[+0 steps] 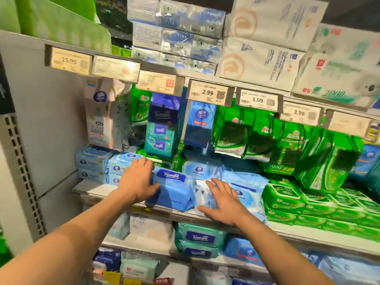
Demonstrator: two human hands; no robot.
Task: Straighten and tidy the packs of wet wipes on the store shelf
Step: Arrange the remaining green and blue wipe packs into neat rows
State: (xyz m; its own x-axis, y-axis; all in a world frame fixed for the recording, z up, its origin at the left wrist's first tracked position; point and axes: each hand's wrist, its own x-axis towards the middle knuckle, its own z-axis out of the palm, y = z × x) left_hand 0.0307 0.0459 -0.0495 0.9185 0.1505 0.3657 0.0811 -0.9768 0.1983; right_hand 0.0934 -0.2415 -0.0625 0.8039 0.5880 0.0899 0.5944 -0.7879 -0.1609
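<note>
A blue Tempo wipes pack (172,188) lies at the front of the middle shelf (86,190). My left hand (137,179) rests against its left end, fingers fairly straight, thumb on the pack's front. My right hand (224,202) lies flat with spread fingers on a light-blue and white pack (244,194) just right of it. Pale blue lidded packs (92,161) are stacked at the left, behind my left hand. Green packs (281,200) are stacked at the right. The picture is blurred by motion.
Hanging packs in green, blue and teal (160,128) fill the back above the shelf. Price tags (207,92) line the rail overhead, with tissue bundles (181,31) on top. A lower shelf holds teal Tempo packs (199,237). A white side panel (41,120) bounds the left.
</note>
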